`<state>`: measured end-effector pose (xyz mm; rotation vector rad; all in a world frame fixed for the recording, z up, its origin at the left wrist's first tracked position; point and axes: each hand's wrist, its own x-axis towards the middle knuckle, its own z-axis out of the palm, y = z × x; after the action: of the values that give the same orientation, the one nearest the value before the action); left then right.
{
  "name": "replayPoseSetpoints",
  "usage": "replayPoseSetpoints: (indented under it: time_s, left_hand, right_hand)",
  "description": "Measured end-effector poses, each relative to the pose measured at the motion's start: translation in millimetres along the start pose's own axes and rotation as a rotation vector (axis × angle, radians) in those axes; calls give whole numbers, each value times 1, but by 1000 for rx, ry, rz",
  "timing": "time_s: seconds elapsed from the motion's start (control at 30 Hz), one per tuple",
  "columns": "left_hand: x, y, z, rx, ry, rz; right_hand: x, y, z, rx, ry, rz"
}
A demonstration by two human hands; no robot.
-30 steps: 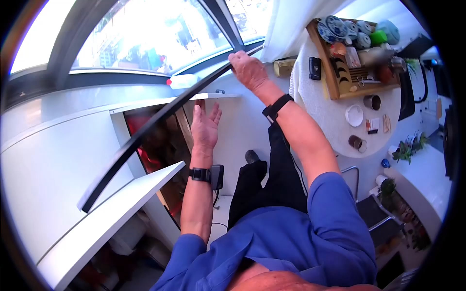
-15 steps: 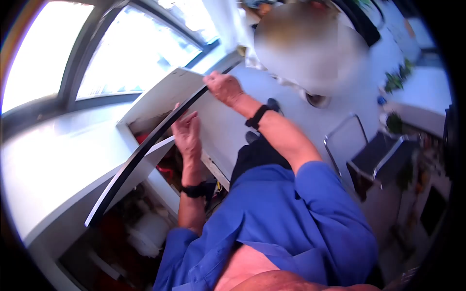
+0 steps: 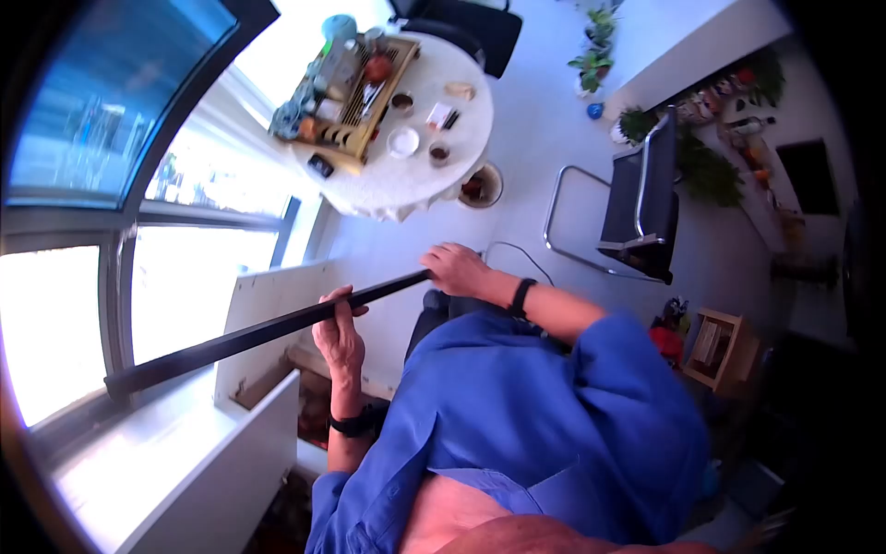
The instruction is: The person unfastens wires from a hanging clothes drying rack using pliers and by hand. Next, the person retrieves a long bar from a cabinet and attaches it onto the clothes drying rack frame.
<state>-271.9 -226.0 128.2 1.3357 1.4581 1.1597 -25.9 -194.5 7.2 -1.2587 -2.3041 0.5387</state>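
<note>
A long, narrow board with a dark edge (image 3: 240, 342) slants from the lower left, near the window frame, up to the middle of the view. My right hand (image 3: 457, 269) is closed round its near end. Farther along, my left hand (image 3: 340, 334) supports the board, its thumb and fingers around the edge. Below the board, a white panel (image 3: 226, 466) and an open cabinet compartment (image 3: 263, 380) show beside my left forearm. What lies inside the compartment is hard to make out.
A round table (image 3: 471, 69) holds a wooden tea tray (image 3: 386, 83), cups and a white bowl (image 3: 402, 142). Under its edge is a round bin (image 3: 482, 186). A black chair (image 3: 637, 203), potted plants (image 3: 592, 65) and a wooden box (image 3: 712, 347) are at the right. Windows (image 3: 111, 102) line the left.
The board has swung, its far end rising toward the window frame at the left. Both hands still hold it. My view has turned, bringing the round table to the upper middle.
</note>
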Motion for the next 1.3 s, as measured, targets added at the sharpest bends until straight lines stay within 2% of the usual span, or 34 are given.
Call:
replayPoseSetpoints:
  time_s: [0.07, 0.17, 0.33, 0.43, 0.53, 0.63, 0.7, 0.73, 0.77, 0.83, 0.97, 1.03, 1.17, 1.3]
  left_hand:
    - [14, 16, 12, -66, -38, 34]
    - [36, 24, 21, -126, -146, 92]
    - [65, 41, 46, -361, -222, 21]
    - [83, 42, 68, -373, -291, 13]
    - [100, 53, 96, -445, -268, -42]
    - [119, 71, 134, -562, -194, -77]
    - [140, 75, 162, -563, -116, -104]
    - [152, 75, 174, -657, -188, -72]
    - [163, 82, 191, -712, -154, -77]
    - [183, 98, 223, -689, -129, -77]
    - [212, 137, 293, -717, -159, -48]
    - [223, 155, 326, -706, -136, -40]
    - [257, 181, 391, -673, -244, -9]
    - [284, 205, 458, -632, -320, -15]
  right_hand:
    - [-36, 28, -15, -100, -27, 112]
    - [-101, 63, -28, -199, 54, 364]
    - [-190, 67, -67, -200, 103, 757]
    - [-229, 61, -88, -185, 201, 785]
    - [-253, 62, -107, -232, 294, 795]
    - [-269, 68, -140, -276, 368, 704]
    - [-284, 89, -164, -329, 359, 638]
    - [-290, 101, -177, -338, 370, 643]
    - [-292, 106, -195, -247, 384, 711]
    - [-295, 118, -237, -255, 345, 743]
    - [-307, 155, -308, -272, 399, 659]
    - [-316, 174, -325, -276, 432, 638]
    - [-330, 218, -349, -313, 406, 646]
    - [-317, 236, -382, -262, 538, 743]
